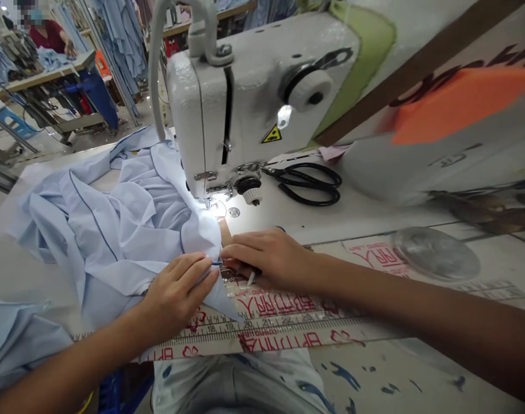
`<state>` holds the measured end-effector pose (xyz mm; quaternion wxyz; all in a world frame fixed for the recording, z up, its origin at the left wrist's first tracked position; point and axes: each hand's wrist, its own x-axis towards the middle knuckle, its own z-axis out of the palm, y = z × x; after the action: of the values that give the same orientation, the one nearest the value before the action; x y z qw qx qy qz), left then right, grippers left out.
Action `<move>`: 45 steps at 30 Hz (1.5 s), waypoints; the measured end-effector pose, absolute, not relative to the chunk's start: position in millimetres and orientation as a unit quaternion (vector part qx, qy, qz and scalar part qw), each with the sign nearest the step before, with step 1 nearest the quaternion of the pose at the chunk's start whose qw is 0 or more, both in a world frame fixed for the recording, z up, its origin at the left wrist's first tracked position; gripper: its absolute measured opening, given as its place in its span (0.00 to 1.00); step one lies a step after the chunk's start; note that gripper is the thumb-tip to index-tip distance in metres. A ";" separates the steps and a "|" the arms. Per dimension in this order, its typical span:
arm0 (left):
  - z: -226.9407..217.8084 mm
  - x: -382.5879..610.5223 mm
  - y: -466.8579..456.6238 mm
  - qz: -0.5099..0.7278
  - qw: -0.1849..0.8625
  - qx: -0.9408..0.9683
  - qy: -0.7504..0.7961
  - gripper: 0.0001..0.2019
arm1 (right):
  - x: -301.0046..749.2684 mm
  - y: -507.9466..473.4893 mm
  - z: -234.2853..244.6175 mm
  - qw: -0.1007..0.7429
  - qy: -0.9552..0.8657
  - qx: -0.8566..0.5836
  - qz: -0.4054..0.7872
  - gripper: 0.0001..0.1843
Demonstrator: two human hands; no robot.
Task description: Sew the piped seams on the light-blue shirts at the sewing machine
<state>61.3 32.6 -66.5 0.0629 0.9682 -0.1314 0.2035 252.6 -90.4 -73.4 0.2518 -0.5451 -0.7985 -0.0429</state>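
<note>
A light blue garment with dark blue piping lies bunched left of the sewing machine, its edge reaching under the lit needle area. My left hand is closed on the garment's near edge, fingers together and pressing the cloth. Just right of it, my right hand is closed, its fingertips at the end of a short strip of dark blue piping. Under its curled fingers shows a small dark tool with a pale tip; its kind is mostly hidden.
Black-handled scissors lie behind my right hand. A printed measuring strip runs along the table's front edge, with a clear round disc at right. More blue cloth sits at lower left. A person works at a far table.
</note>
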 end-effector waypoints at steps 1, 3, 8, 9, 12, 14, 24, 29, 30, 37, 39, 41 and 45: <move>-66.6 61.6 32.5 0.203 0.064 0.968 -0.131 0.12 | 251.8 -89.9 -73.2 0.238 -0.804 -0.542 -0.051 0.10; -66.9 62.3 32.3 0.204 0.065 0.968 -0.129 0.12 | 249.5 -88.5 -73.0 0.207 -0.819 -0.530 -0.073 0.11; -68.2 63.4 32.5 0.214 0.074 0.966 -0.124 0.12 | 244.3 -84.4 -75.0 0.200 -0.813 -0.536 -0.102 0.14; -68.5 63.4 32.7 0.218 0.076 0.965 -0.122 0.12 | 244.1 -83.8 -75.3 0.206 -0.811 -0.539 -0.096 0.14; -68.8 63.4 33.3 0.217 0.080 0.966 -0.116 0.12 | 245.8 -83.3 -75.1 0.209 -0.816 -0.533 -0.083 0.14; -68.2 63.8 33.5 0.213 0.084 0.966 -0.116 0.12 | 247.9 -84.2 -74.4 0.198 -0.825 -0.522 -0.085 0.14; -64.9 66.1 36.6 0.203 0.083 0.967 -0.127 0.11 | 255.6 -93.4 -76.4 0.212 -0.839 -0.495 -0.079 0.14; -44.0 86.5 44.0 0.205 -0.013 0.978 -0.036 0.09 | 255.4 -91.6 -75.9 0.197 -0.844 -0.496 -0.061 0.12; -39.9 88.9 43.4 0.223 -0.054 0.973 -0.020 0.08 | 255.4 -91.3 -76.2 0.196 -0.843 -0.499 -0.051 0.12; -49.6 70.6 28.5 0.202 -0.077 0.965 -0.151 0.08 | 257.6 -90.7 -82.2 0.188 -0.844 -0.499 -0.055 0.13; -57.0 66.6 28.3 0.183 -0.074 0.969 -0.145 0.12 | 258.0 -91.9 -82.0 0.189 -0.843 -0.500 -0.054 0.13; -61.9 66.0 29.3 0.174 -0.071 0.975 -0.123 0.15 | 258.0 -92.4 -78.4 0.197 -0.838 -0.508 -0.036 0.14; -65.0 67.6 31.7 0.151 -0.058 0.981 -0.108 0.16 | 256.8 -82.5 -58.8 0.224 -0.748 -0.622 0.057 0.13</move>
<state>67.6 31.7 -65.0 -0.0577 0.9809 -0.1082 0.1508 256.8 -82.5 -58.8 0.2244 -0.6218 -0.7482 0.0573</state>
